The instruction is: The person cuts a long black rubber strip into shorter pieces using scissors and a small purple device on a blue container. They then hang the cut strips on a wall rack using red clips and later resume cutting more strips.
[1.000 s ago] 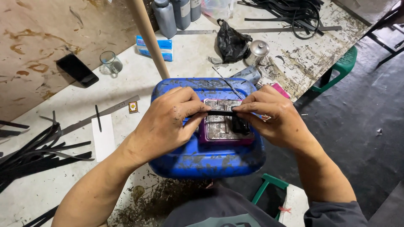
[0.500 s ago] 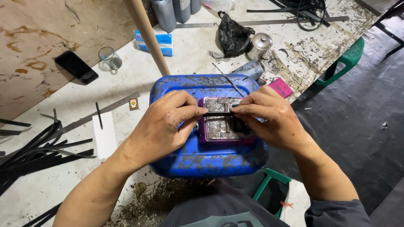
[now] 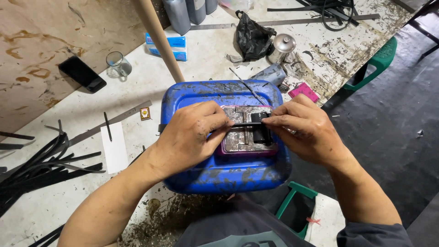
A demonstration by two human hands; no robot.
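- Leftmost, black strips (image 3: 36,164) lie piled on the table (image 3: 206,50), with a white card (image 3: 114,147) beside them and a phone (image 3: 82,73) and glass (image 3: 119,63) farther back.
- Left hand (image 3: 192,135) rests on the blue can (image 3: 219,171), fingertips pinching a black strip (image 3: 241,124).
- That strip stretches across a metal block (image 3: 242,139) set in a purple tray on the can.
- Right hand (image 3: 304,130) pinches the strip's other end.
- Beyond sit a black bag (image 3: 254,39) and green stool (image 3: 379,57).
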